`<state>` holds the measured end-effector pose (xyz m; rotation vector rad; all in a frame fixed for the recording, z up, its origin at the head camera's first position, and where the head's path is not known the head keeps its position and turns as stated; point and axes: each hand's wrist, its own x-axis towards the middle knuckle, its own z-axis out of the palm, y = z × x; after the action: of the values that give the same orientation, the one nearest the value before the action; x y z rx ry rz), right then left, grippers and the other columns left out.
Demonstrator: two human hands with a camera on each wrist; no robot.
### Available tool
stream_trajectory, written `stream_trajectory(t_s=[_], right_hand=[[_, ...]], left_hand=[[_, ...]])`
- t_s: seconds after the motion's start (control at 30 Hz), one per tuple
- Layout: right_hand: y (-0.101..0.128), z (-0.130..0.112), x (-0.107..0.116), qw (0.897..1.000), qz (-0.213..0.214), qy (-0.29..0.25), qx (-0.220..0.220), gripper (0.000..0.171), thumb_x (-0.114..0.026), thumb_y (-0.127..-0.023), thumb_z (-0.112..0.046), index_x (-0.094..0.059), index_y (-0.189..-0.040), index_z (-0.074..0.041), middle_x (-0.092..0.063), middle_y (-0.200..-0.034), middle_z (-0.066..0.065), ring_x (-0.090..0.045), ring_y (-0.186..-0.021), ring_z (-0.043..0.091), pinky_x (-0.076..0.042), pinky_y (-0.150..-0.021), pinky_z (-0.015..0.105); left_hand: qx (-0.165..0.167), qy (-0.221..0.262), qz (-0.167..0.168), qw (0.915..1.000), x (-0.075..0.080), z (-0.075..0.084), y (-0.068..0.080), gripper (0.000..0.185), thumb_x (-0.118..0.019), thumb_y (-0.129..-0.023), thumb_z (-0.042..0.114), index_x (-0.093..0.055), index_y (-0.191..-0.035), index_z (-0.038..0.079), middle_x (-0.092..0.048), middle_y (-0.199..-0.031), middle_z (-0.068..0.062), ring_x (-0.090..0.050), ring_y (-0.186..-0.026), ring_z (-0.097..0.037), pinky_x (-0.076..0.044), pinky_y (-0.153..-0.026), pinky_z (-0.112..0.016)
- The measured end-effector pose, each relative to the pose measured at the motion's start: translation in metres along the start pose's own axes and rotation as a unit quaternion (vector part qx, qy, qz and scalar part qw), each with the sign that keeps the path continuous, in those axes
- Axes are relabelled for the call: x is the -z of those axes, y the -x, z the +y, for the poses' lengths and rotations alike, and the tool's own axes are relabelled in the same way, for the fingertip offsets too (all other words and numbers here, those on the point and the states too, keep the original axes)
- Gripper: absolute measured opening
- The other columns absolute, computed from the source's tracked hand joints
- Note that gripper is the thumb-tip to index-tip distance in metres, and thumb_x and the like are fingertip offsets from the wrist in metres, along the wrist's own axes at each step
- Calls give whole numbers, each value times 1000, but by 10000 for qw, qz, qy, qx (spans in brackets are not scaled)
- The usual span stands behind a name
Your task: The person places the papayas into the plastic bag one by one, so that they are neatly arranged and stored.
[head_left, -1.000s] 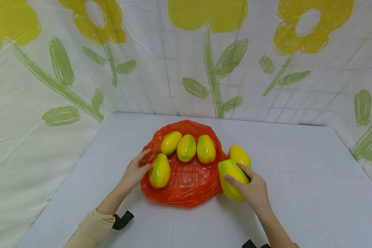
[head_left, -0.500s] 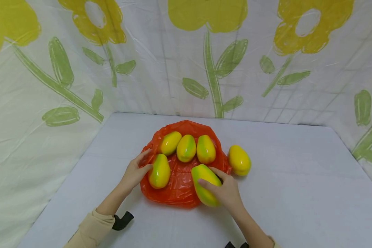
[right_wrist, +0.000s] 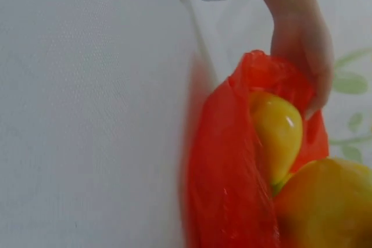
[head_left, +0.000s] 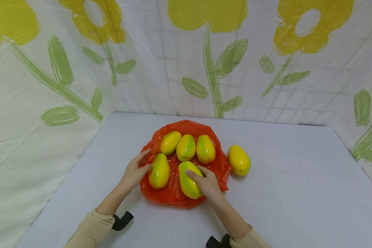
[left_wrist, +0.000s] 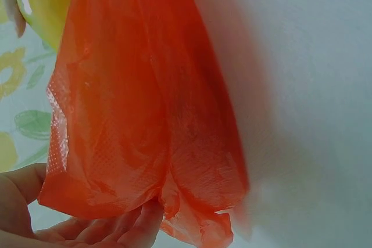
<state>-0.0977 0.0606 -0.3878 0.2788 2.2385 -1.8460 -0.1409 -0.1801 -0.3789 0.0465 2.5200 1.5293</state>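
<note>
An open red plastic bag lies mid-table in the head view. Inside, three yellow-green papayas sit in a row at the back, and another papaya sits at the left. My left hand grips the bag's left rim; in the left wrist view its fingers are against the outside of the red plastic. My right hand holds a papaya over the front of the bag opening, thumb on top. In the right wrist view this held papaya fills the lower right corner.
One papaya lies on the white table just right of the bag. A white curtain with yellow flowers hangs behind the table. Black wrist mounts sit by both forearms.
My right hand has carried its papaya leftward, from beside the bag to over its opening. The papaya right of the bag is now fully visible. My left hand has stayed at the rim.
</note>
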Motion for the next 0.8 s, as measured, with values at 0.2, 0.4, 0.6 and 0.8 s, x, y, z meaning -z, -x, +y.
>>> stream_trajectory(t_s=[0.2, 0.4, 0.6, 0.8], right_hand=[[-10, 4, -13, 9987, 211, -394, -263, 71, -64, -91, -41, -43, -142, 4, -51, -133, 19, -49, -116, 32, -44, -100, 50], [-16, 6, -23, 9969, 466, -573, -276, 76, -65, -91, -41, -38, -144, 5, -48, -137, 20, -48, -119, 33, -41, -103, 52], [-23, 8, -33, 9953, 751, -581, -165, 77, -66, -91, -36, -35, -144, 10, -43, -143, 25, -45, -124, 37, -36, -107, 53], [-27, 8, -45, 9937, 987, -526, -117, 78, -67, -91, -37, -35, -145, 9, -39, -147, 25, -40, -131, 39, -33, -109, 53]], left_hand=[[-15, 7, -40, 10000, 1, 0, 0, 56, -48, -96, 8, -35, -149, 4, -37, -148, -24, -34, -135, -41, -34, -107, -55], [-3, 27, -67, 10000, 1, 1, 0, 55, -48, -96, 9, -34, -150, 5, -36, -149, -24, -33, -136, -41, -34, -108, -55], [-14, 7, -70, 10000, 0, 1, 0, 55, -48, -96, 8, -34, -149, 4, -38, -148, -24, -34, -135, -41, -37, -106, -54], [-44, -26, -51, 10000, 0, 2, 1, 55, -48, -95, 7, -35, -149, 3, -39, -147, -25, -35, -135, -41, -35, -107, -55]])
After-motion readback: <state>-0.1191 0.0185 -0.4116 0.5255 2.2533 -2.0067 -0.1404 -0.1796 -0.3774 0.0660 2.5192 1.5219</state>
